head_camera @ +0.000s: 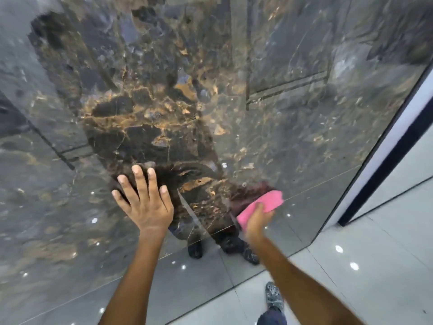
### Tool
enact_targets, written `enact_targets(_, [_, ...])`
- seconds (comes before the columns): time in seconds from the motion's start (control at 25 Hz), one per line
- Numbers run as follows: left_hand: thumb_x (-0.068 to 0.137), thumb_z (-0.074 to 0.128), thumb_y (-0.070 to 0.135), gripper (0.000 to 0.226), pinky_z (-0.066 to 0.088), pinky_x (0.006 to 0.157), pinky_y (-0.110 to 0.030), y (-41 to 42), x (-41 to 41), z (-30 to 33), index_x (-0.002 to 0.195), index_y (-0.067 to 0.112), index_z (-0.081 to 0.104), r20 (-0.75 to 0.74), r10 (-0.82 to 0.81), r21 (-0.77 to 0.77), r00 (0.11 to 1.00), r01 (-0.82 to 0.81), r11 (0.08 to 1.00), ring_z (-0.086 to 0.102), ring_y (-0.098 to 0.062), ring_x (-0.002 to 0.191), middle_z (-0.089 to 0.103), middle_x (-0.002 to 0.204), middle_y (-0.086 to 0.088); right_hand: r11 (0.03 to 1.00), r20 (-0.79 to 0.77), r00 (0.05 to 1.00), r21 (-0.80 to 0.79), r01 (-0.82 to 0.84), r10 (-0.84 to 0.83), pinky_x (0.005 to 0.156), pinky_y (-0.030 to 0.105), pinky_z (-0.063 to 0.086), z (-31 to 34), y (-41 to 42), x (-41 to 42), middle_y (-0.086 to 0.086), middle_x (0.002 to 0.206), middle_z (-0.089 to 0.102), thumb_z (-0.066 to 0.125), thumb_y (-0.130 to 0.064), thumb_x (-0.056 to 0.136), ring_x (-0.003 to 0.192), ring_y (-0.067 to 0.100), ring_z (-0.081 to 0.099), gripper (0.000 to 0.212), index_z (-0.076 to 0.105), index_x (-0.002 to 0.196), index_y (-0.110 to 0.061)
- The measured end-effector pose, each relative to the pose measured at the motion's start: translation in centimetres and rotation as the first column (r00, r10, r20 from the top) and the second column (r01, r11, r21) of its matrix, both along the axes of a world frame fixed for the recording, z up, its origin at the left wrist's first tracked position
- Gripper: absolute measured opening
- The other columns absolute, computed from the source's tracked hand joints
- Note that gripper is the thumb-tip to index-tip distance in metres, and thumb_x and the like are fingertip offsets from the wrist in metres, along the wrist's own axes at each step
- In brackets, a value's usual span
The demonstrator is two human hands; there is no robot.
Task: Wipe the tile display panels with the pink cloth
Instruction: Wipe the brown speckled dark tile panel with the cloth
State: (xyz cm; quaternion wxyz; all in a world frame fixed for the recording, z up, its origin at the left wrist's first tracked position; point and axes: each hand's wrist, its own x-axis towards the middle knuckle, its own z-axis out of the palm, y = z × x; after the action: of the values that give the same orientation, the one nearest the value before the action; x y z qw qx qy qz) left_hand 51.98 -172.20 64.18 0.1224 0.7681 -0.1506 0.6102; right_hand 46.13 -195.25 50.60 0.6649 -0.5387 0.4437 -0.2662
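pink cloth (262,208) sits low on the tile display panel (164,102), right of centre, bunched up and pressed against the glossy face. right hand (256,222) grips it from below, fingers curled round the folds; the hand is motion-blurred, so i cannot make out single fingers. left hand (146,202) lies flat on the same panel, just left of the cloth, fingers spread wide and straight, holding nothing.

panel: dark marble pattern, black and brown patches with gold veins, grey toward both sides. surface is highly reflective. i see a dark mirror image of the person in it, including two shoes near the panel's lower edge, and small bright ceiling-light spots.

surroundings: pale polished floor tiles (375,266) at lower right, also carrying light spots. a grey perforated shoe (273,295) stands on the floor near the bottom edge, dark trouser leg (273,317) beside it. right of the panel, a white strip (398,141) with a dark frame edge (384,174) runs diagonally.

obstructions: i see nothing lying between either hand and the panel surface apart from the cloth itself.

writing: no brand, label or text readable anywhere that i can make out.
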Motion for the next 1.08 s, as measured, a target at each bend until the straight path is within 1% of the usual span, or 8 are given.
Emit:
enact_targets(0.12, [0.106, 0.017, 0.032, 0.054, -0.001, 0.121, -0.046, 0.0, 0.3, -0.4, 0.157, 0.018, 0.008, 0.015, 0.016, 0.022, 1.000, -0.017, 1.000, -0.003, -0.026, 0.151, 0.000, 0.164, -0.001, 0.987, 0.002, 0.994, 0.115, 0.108, -0.109, 0.091, 0.042, 0.050, 3.3, -13.8, 1.2, 0.008, 0.110, 0.061, 0.053, -0.031, 0.081, 0.099, 0.029, 0.061, 0.042, 0.055, 0.118, -0.012])
enact_targets(0.24, [0.106, 0.018, 0.031, 0.054, 0.000, 0.121, -0.047, 0.0, 0.7, -0.6, 0.157, 0.016, 0.009, 0.048, 0.043, 0.039, 0.998, -0.045, 0.998, -0.001, -0.028, 0.151, 0.003, 0.164, -0.003, 0.968, 0.192, 0.950, 0.002, 0.251, -0.247, 0.093, 0.042, 0.051, 10.0, -13.7, 1.3, 0.009, 0.114, 0.062, 0.063, -0.017, 0.081, 0.101, 0.025, 0.061, 0.042, 0.055, 0.120, -0.006])
enact_targets(0.36, [0.106, 0.019, 0.031, 0.054, 0.000, 0.121, -0.047, 0.0, 0.5, -0.5, 0.157, 0.017, 0.009, 0.041, 0.043, 0.036, 0.998, -0.044, 0.998, -0.001, -0.027, 0.151, 0.003, 0.164, -0.003, 0.951, 0.353, 0.931, -0.307, 0.026, 0.088, 0.100, 0.031, 0.048, 12.6, 1.8, -0.2, 0.002, 0.135, 0.042, 0.066, -0.014, 0.088, 0.118, 0.012, 0.050, 0.060, 0.034, 0.139, -0.014])
enact_targets(0.48, [0.106, 0.019, 0.032, 0.054, -0.002, 0.121, -0.046, 0.3, 0.2, -0.4, 0.157, 0.018, 0.008, 0.013, 0.054, 0.043, 0.998, -0.055, 0.998, -0.003, -0.026, 0.151, 0.000, 0.164, -0.002, 0.753, 0.227, 0.901, -0.641, -0.147, 0.369, 0.113, 0.023, 0.030, 13.2, 7.6, -2.0, 0.002, 0.147, 0.019, 0.064, -0.019, 0.089, 0.133, 0.011, 0.032, 0.080, 0.016, 0.154, -0.017])
enact_targets(0.68, [0.105, 0.021, 0.031, 0.055, -0.002, 0.121, -0.047, 0.0, 0.1, -0.2, 0.157, 0.018, 0.007, -0.013, 0.056, 0.031, 0.998, -0.056, 0.998, -0.004, -0.026, 0.151, -0.002, 0.164, -0.001, 0.883, 0.297, 0.943, -0.389, 0.265, -0.152, 0.118, 0.033, 0.020, 22.1, -12.8, 2.6, 0.021, 0.153, 0.026, 0.049, -0.028, 0.080, 0.141, 0.030, 0.030, 0.080, 0.022, 0.148, 0.005])
enact_targets(0.84, [0.102, 0.033, 0.028, 0.058, -0.001, 0.120, -0.045, -0.2, -0.6, 0.6, 0.156, 0.020, 0.014, -0.066, 0.020, 0.005, 0.998, -0.020, 1.000, -0.003, -0.021, 0.151, 0.000, 0.164, 0.004, 0.899, 0.335, 0.933, -0.438, 0.031, 0.131, 0.115, 0.021, 0.019, 20.9, -3.2, 1.0, 0.009, 0.162, 0.005, 0.050, -0.007, 0.093, 0.145, 0.016, 0.017, 0.080, -0.001, 0.155, -0.015])
enact_targets(0.96, [0.095, 0.044, 0.023, 0.045, 0.004, 0.118, -0.049, -1.6, -2.7, 2.3, 0.140, 0.016, 0.040, -0.166, -0.152, -0.227, 0.974, 0.113, 0.967, 0.008, -0.020, 0.150, 0.022, 0.158, -0.001, 0.739, 0.230, 0.854, -0.632, -0.233, 0.466, 0.109, 0.011, 0.008, 14.8, 8.5, -3.2, -0.002, 0.159, -0.021, 0.051, 0.000, 0.093, 0.142, 0.004, 0.002, 0.085, -0.006, 0.154, -0.020])
enact_targets(1.08, [0.096, 0.044, 0.021, 0.038, 0.000, 0.119, -0.044, -1.4, -3.6, 7.2, 0.133, 0.013, 0.044, -0.076, -0.240, -0.252, 0.968, 0.214, 0.944, 0.017, -0.024, 0.146, 0.032, 0.149, -0.009, 0.833, 0.321, 0.913, -0.551, -0.036, 0.252, 0.115, 0.026, 0.018, 15.1, -1.0, -0.2, 0.011, 0.159, 0.002, 0.053, 0.004, 0.089, 0.141, 0.019, 0.021, 0.079, 0.007, 0.153, -0.005])
